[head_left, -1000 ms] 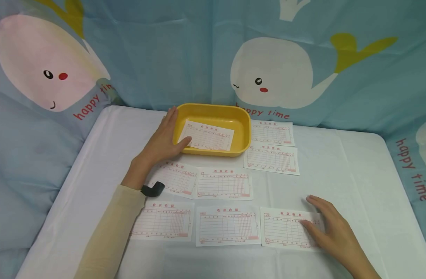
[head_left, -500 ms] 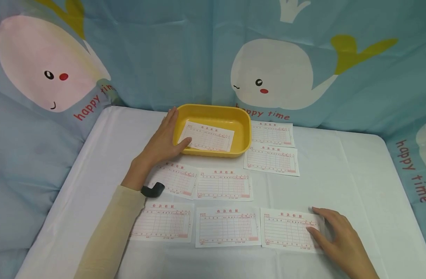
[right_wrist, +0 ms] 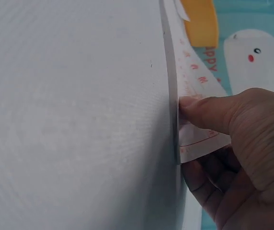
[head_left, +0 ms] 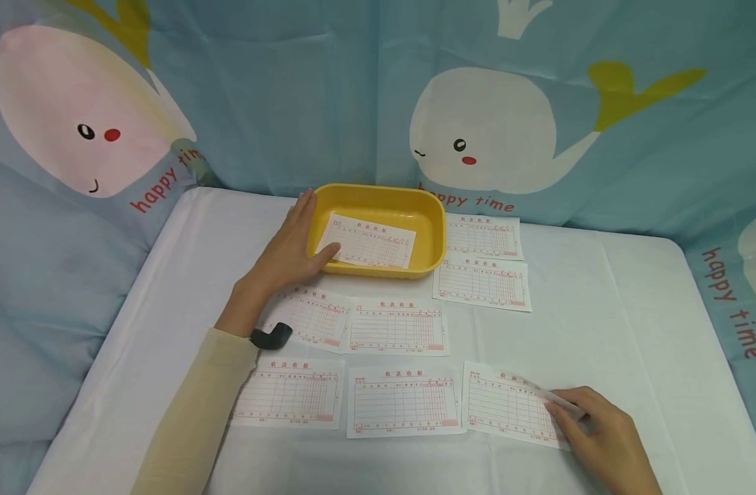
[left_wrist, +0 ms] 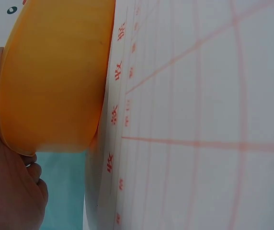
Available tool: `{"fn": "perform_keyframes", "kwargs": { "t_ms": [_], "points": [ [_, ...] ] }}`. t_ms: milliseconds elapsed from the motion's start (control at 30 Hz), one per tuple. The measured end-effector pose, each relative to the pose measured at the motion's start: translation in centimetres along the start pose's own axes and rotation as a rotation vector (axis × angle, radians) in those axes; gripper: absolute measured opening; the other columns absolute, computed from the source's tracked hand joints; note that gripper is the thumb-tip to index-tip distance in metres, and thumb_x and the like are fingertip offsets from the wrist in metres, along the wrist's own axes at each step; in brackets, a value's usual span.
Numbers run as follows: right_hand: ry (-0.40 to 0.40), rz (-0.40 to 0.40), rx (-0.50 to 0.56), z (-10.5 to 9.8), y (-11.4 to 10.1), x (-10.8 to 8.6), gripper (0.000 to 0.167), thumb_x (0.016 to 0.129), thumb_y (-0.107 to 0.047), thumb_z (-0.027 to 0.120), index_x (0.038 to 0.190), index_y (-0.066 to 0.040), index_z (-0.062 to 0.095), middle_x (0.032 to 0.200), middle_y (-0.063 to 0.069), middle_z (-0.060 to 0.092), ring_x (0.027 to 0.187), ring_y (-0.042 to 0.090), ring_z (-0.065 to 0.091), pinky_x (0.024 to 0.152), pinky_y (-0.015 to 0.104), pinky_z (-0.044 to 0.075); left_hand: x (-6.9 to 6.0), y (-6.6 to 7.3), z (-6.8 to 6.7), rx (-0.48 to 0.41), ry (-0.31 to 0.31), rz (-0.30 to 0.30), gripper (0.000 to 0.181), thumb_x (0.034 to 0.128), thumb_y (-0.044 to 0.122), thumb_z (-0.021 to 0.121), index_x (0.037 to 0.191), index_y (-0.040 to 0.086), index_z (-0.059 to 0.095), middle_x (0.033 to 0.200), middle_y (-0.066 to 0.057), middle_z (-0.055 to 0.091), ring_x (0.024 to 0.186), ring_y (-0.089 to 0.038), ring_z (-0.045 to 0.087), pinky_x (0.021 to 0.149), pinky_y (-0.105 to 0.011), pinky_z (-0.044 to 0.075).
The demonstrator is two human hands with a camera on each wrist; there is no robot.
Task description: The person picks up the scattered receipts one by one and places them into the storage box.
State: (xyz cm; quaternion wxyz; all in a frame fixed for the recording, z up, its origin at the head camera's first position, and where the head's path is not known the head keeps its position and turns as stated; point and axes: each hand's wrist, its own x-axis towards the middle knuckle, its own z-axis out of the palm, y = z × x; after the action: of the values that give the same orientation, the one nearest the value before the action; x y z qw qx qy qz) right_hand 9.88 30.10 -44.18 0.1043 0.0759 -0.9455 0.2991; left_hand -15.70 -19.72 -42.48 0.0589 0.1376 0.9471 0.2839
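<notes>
Right hand (head_left: 607, 430) pinching the raised, curled right end of a printed slip (head_left: 508, 409), left hand (head_left: 291, 251) gripping a corner of the yellow tray (head_left: 378, 189), thumb over the rim: the head view of a white-covered table (head_left: 613, 309). One form (head_left: 368, 240) lies in the tray. Two sheets (head_left: 484, 283) lie to its right, the farther partly hidden by it; a middle pair (head_left: 398, 328) and a front pair (head_left: 405, 404) lie nearer. The left arm and black wristband (head_left: 271, 337) cover parts of the leftmost papers. Behind hangs a blue whale-print curtain (head_left: 304, 89).

Left wrist view: the tray's outer wall beside close, cropped red print; the tray's inside is out of sight.

Right wrist view: thumb on the slip, some fingertips hidden behind it; a pale surface at left is unidentifiable.
</notes>
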Motion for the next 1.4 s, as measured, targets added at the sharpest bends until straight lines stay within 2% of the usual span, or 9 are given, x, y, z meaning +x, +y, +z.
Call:
{"fn": "perform_keyframes", "kwargs": {
  "t_ms": [333, 467, 567, 700, 833, 1100, 1200, 1333, 1400],
  "points": [
    [-0.046, 0.032, -0.031, -0.6, -0.3, -0.1, 0.036, 0.075, 0.014, 0.084, 0.102, -0.009, 0.079, 0.094, -0.001, 0.076, 0.074, -0.008, 0.054, 0.067, 0.004, 0.045, 0.1, -0.1, 0.0, 0.001, 0.007, 0.003, 0.106, 0.0988, 0.061, 0.057, 0.171, 0.018, -0.007, 0.181, 0.002, -0.009, 0.169, -0.028, 0.0, 0.136, -0.059, 0.013],
    [-0.068, 0.108, -0.06, -1.1, -0.3, -0.1, 0.033, 0.074, 0.008, 0.088, 0.101, -0.008, 0.079, 0.082, -0.005, 0.07, 0.069, -0.01, 0.054, 0.063, 0.002, 0.046, 0.1, -0.1, -0.1, 0.0, 0.009, 0.001, 0.105, 0.0988, 0.06, 0.057, 0.172, 0.018, -0.007, 0.181, 0.003, -0.009, 0.169, -0.029, 0.0, 0.135, -0.06, 0.013],
    [-0.108, 0.218, -0.053, -1.4, 0.0, -0.1, 0.028, 0.077, 0.002, 0.09, 0.102, -0.006, 0.079, 0.078, -0.004, 0.069, 0.064, -0.01, 0.058, 0.058, 0.006, 0.048, 0.1, -0.1, -0.1, 0.0, 0.012, 0.0, 0.105, 0.0989, 0.061, 0.057, 0.172, 0.019, -0.006, 0.181, 0.003, -0.008, 0.169, -0.029, 0.001, 0.135, -0.06, 0.014],
    [-0.216, 0.434, 0.012, -2.0, 0.5, 0.0, 0.026, 0.088, -0.015, 0.086, 0.111, -0.004, 0.078, 0.087, 0.002, 0.076, 0.066, -0.006, 0.067, 0.058, 0.014, 0.052, 0.1, 0.0, -0.2, -0.003, 0.01, 0.002, 0.105, 0.0994, 0.06, 0.058, 0.172, 0.019, -0.006, 0.181, 0.003, -0.009, 0.169, -0.031, 0.001, 0.135, -0.06, 0.014],
    [-0.279, 0.579, 0.094, -2.5, 1.0, 0.1, 0.036, 0.094, -0.028, 0.082, 0.119, -0.002, 0.076, 0.092, -0.001, 0.079, 0.072, -0.001, 0.07, 0.062, 0.02, 0.055, 0.1, 0.0, -0.2, 0.005, 0.003, 0.006, 0.105, 0.0998, 0.061, 0.057, 0.172, 0.019, -0.007, 0.181, 0.003, -0.009, 0.169, -0.031, 0.001, 0.136, -0.059, 0.013],
    [-0.262, 0.648, 0.174, -3.0, 0.9, 0.9, 0.039, 0.097, -0.034, 0.079, 0.12, -0.004, 0.075, 0.075, -0.004, 0.07, 0.064, 0.015, 0.059, 0.057, 0.025, 0.051, 0.0, -0.2, -0.2, 0.005, 0.007, 0.007, 0.105, 0.0994, 0.06, 0.058, 0.172, 0.017, -0.006, 0.181, 0.001, -0.008, 0.169, -0.031, 0.001, 0.136, -0.057, 0.011],
    [-0.26, 0.679, 0.214, -3.1, 0.7, 1.7, 0.039, 0.097, -0.034, 0.079, 0.12, -0.003, 0.075, 0.076, -0.006, 0.068, 0.066, 0.012, 0.06, 0.06, 0.024, 0.053, 0.0, -0.2, -0.1, 0.004, 0.008, 0.002, 0.105, 0.0993, 0.06, 0.057, 0.172, 0.018, -0.005, 0.181, 0.001, -0.008, 0.169, -0.031, 0.002, 0.136, -0.057, 0.012],
    [-0.218, 0.709, 0.4, -3.1, 0.4, 3.0, 0.023, 0.097, -0.021, 0.079, 0.114, -0.006, 0.078, 0.085, -0.011, 0.077, 0.077, 0.004, 0.071, 0.068, 0.021, 0.06, 0.0, -0.1, 0.0, -0.002, 0.009, 0.0, 0.104, 0.0995, 0.06, 0.057, 0.172, 0.019, -0.005, 0.181, 0.002, -0.008, 0.169, -0.032, 0.002, 0.136, -0.059, 0.013],
    [-0.18, 0.708, 0.505, -3.2, 0.3, 3.4, 0.011, 0.097, -0.014, 0.078, 0.107, -0.014, 0.081, 0.086, -0.012, 0.079, 0.08, 0.002, 0.074, 0.07, 0.02, 0.061, 0.0, -0.1, 0.1, -0.007, 0.005, 0.004, 0.104, 0.0996, 0.06, 0.057, 0.172, 0.018, -0.006, 0.181, 0.002, -0.008, 0.169, -0.032, 0.001, 0.136, -0.059, 0.013]
  ]
}}
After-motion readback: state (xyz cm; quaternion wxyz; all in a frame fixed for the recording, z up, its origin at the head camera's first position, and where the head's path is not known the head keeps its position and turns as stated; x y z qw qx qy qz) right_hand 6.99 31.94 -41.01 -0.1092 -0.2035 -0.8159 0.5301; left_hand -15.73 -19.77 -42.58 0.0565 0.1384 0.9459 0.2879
